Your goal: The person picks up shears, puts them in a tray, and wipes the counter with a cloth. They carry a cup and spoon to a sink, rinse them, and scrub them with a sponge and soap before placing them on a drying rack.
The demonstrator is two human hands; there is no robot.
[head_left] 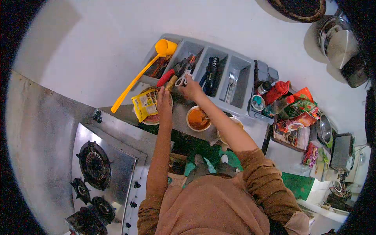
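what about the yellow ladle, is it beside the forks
No, the yellow ladle lies over one end of the gray tray, while the forks lie at the other end.

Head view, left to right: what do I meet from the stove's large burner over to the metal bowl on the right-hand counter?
Large burner → yellow packet → left hand → right hand → forks → red squeeze bottle → metal bowl.
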